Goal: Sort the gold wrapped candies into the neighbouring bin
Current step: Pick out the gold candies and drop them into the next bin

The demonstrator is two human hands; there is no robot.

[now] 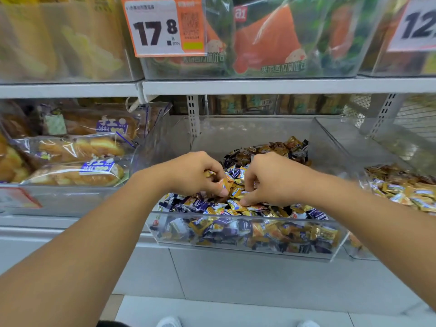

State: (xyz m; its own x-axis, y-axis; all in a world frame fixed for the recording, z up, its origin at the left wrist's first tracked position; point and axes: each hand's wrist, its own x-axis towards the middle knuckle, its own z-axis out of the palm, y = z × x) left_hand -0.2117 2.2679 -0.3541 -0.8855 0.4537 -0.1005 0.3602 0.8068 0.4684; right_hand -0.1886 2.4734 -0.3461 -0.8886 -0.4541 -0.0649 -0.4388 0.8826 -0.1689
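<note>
**Both hands in the mixed candy bin**

Nearest the camera, two bare forearms reach forward from the lower corners, and the toes of white shoes [169, 322] show on the pale floor below. The clear plastic bin [245, 234] sits at the front of the lower shelf, filled with a mix of gold wrapped candies [236, 205] and purple wrapped candies [200, 204]. The left hand [195, 173] is curled over the pile with several gold wrappers bunched in its fingers, one poking out near the thumb. Just beside it, the right hand [266, 179] bends down into the heap, its thumb and fingertips pinching at a gold candy on the surface. Further back in the same bin lies a darker mound of brown-gold wrappers [278, 149]. To the right, the neighbouring bin [405, 185] holds mostly gold wrapped pieces. To the left, bagged bread rolls [77, 161] fill another clear bin. Above, a white shelf edge [259, 87] carries a price tag [162, 25] reading 17.8 and packets printed with red and green [266, 38]
</note>
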